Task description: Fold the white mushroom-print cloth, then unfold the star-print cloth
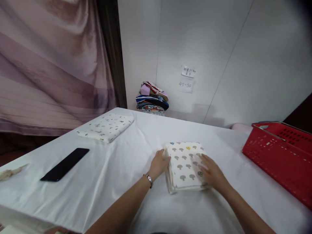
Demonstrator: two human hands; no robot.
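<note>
A folded white cloth (186, 172) printed with grey mushrooms, a few of them yellow, blue and green, lies in several layers on the white-covered table (117, 182). Along its left edge rests my left hand (159, 164), fingers against the side and thumb at the top layer; a silver band circles that wrist. My right hand (211, 170) is spread over the cloth's right side, fingertips on the printed top. Both hands touch the cloth from opposite sides without visibly closing round it.
Farther left lies another folded printed cloth (108, 127), with a black phone-like slab (65, 165) nearer me. A beige item (11, 173) sits at the left edge. To the right stands a red basket (278, 162). Beyond the table are stacked fabrics (153, 99) and a wall with paper notes (187, 85).
</note>
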